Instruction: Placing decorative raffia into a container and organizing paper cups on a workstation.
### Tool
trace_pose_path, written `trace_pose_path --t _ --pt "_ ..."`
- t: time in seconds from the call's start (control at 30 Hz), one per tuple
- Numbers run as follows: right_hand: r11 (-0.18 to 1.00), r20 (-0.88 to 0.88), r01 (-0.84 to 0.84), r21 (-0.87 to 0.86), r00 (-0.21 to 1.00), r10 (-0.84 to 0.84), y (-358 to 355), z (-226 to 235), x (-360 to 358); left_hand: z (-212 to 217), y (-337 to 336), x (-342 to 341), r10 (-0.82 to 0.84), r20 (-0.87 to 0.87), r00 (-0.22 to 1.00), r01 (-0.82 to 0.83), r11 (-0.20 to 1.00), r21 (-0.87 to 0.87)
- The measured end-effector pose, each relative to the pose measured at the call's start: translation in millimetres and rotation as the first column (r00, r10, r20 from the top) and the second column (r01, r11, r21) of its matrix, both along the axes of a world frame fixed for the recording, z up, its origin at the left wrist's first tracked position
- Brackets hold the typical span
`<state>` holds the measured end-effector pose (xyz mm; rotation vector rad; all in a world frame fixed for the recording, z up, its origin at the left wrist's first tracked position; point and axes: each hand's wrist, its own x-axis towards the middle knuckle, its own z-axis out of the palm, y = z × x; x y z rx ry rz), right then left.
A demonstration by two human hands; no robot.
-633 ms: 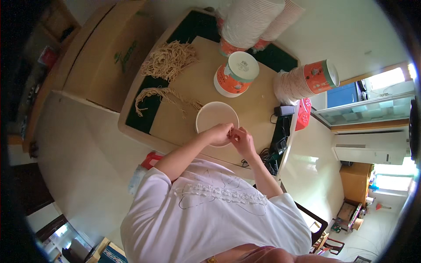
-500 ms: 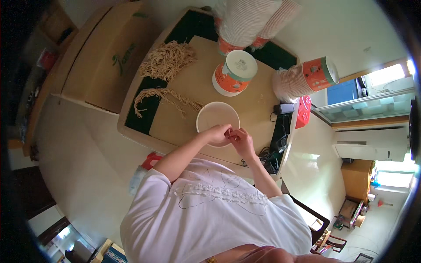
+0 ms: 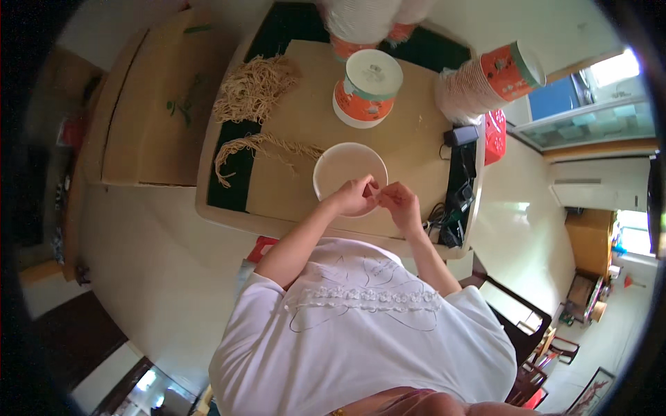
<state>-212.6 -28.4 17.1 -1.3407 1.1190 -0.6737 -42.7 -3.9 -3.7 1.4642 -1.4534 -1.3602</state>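
Observation:
A white-lined paper bucket [image 3: 338, 168] stands mouth up near the table's front edge. Over its near right rim my left hand [image 3: 355, 197] and my right hand [image 3: 402, 204] meet, fingertips pinched close together. Whatever they pinch is too small to make out. Left of the bucket lies a twisted bundle of tan paper cords [image 3: 274, 144], one end reaching the bucket's side. Behind that bundle is a loose heap of tan cords [image 3: 253, 90]. Beyond the bucket, orange and green paper buckets [image 3: 366, 109] sit upside down, one over another.
Tall stacks of paper buckets [image 3: 361, 21] rise at the back, and a leaning stack [image 3: 485, 78] is at the right. A black adapter [image 3: 462, 136] and cables [image 3: 454, 215] line the right edge. A large cardboard box [image 3: 159, 104] stands left of the table [image 3: 229, 219].
My view has shifted, so the table sits somewhat higher in the picture. Both hands remain pinched together at the bucket's near right rim, with only slight finger movement.

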Motion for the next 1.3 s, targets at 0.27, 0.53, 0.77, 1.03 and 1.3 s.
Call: trace_pose_path --t 0.27,0.53,0.77,1.03,1.3 --pt "0.967 -0.204 -0.171 -0.186 0.97 0.133 11.3 12.7 -9.5 4.3 1.8 7.8 0.321 -0.402 0.858 -0.13 0.891 0.435" --pt "0.951 -0.277 -0.164 -0.262 0.957 0.089 19.3 22.5 -6.0 11.2 -1.3 19.2 0.198 -0.282 0.939 0.015 0.794 0.607" --pt "0.941 -0.289 -0.096 -0.323 0.957 -0.002 26.8 10.3 1.5 -3.6 -6.1 4.4 0.068 -0.245 0.967 0.127 0.705 0.698" --pt "0.92 -0.266 -0.11 -0.377 0.964 0.007 32.5 6.3 -1.1 -12.5 -8.7 -0.4 0.485 -0.487 0.726 0.143 0.587 0.797" --pt "0.826 -0.429 -0.324 -0.461 0.896 0.113 -12.4 22.9 -12.4 -17.0 -2.8 -5.5 0.46 -0.563 0.687 0.278 0.549 0.788"
